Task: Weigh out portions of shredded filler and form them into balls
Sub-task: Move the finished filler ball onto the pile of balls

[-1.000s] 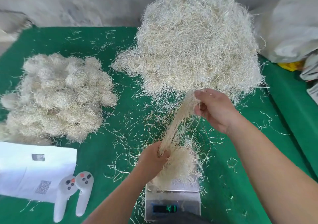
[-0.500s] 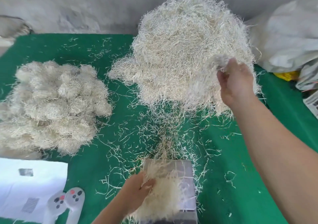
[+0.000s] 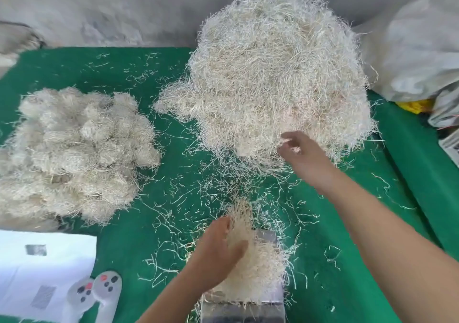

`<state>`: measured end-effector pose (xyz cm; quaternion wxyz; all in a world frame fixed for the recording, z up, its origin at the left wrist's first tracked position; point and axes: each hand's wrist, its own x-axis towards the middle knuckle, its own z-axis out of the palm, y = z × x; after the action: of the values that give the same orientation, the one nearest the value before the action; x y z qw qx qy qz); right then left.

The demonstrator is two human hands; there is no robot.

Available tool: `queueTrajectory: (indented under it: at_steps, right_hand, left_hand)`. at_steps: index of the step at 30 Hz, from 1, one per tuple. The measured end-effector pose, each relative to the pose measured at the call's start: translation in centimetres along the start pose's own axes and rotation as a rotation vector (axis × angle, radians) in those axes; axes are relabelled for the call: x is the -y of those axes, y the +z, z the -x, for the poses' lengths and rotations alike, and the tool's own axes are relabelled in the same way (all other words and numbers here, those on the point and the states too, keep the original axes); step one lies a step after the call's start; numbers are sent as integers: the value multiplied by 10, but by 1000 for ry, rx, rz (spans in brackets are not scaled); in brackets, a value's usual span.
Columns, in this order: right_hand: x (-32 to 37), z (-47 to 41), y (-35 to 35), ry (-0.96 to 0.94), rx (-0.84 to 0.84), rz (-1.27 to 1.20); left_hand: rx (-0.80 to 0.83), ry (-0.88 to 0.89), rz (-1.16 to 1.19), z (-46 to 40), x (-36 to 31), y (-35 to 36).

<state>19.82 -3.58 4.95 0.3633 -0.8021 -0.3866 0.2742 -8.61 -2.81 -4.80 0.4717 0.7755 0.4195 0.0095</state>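
Portion on the scale, big pile beyond.

My left hand (image 3: 218,250) rests relaxed against the filler portion (image 3: 258,260) on the scale (image 3: 268,305); my right hand (image 3: 301,156), nearer the pile (image 3: 273,74), pinches a few strands at its near edge, straight ahead on the counter (image 3: 347,260).

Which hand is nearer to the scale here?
Left. The left hand rests on the portion of filler piled on the scale. The right hand is farther up the table, at the near edge of the big loose pile.
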Motion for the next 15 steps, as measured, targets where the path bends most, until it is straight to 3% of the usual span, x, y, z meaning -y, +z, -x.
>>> queueTrajectory:
  at_steps: [4, 8, 10, 15]
  right_hand:
    - [-30, 98, 47, -93, 220, 25]
    - [-75, 174, 101, -265, 525, 489]
    - [-87, 174, 113, -252, 475, 583]
    - [-88, 145, 105, -94, 192, 480]
  left_hand:
    - [-153, -38, -100, -5, 1, -24]
    - [-269, -106, 54, -3, 17, -33]
    - [-197, -108, 90, 4, 24, -31]
    - [38, -81, 223, 24, 17, -12]
